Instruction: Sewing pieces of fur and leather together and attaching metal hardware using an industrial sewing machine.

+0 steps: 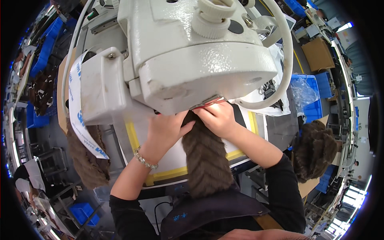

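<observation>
A strip of brown fur with a chevron pattern runs from under the head of a white industrial sewing machine toward my lap. My left hand is closed on the fur's left edge, its thumb pointing right along it. On the other edge my right hand pinches the fur, fingers curled close under the machine head. A thin red-edged metal piece shows just above my right fingers; I cannot tell whether they touch it. The machine head hides the fur's far end and some fingertips.
Yellow tape borders the white work surface. More brown fur hangs at the left, with a fur pile at the right. A curved white tube bends beside the machine. Blue bins and a cardboard box stand farther right.
</observation>
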Action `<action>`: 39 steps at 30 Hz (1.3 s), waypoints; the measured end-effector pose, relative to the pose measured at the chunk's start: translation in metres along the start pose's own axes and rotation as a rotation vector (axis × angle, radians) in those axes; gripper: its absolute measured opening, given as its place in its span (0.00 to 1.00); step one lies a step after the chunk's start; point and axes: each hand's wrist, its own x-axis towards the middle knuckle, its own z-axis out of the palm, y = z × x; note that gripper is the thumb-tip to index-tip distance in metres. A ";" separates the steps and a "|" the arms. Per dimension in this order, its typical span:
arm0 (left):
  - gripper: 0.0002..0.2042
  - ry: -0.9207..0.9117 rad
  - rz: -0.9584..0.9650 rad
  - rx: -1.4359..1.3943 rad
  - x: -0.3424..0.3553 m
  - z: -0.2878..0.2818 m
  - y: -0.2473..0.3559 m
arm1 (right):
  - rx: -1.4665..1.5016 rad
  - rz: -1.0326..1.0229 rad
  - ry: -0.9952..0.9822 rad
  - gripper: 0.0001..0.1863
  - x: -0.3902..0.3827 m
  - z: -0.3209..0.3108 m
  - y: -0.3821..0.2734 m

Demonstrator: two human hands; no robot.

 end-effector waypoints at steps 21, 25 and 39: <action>0.27 0.011 -0.010 -0.020 -0.012 0.016 -0.006 | 0.122 0.423 -0.200 0.07 0.014 -0.010 0.000; 0.27 -0.017 -0.038 -0.013 -0.011 0.015 -0.005 | 0.113 0.441 -0.203 0.07 0.019 -0.012 -0.006; 0.21 0.059 0.021 0.014 -0.002 0.001 0.004 | -0.154 0.168 -0.196 0.15 0.004 -0.007 -0.013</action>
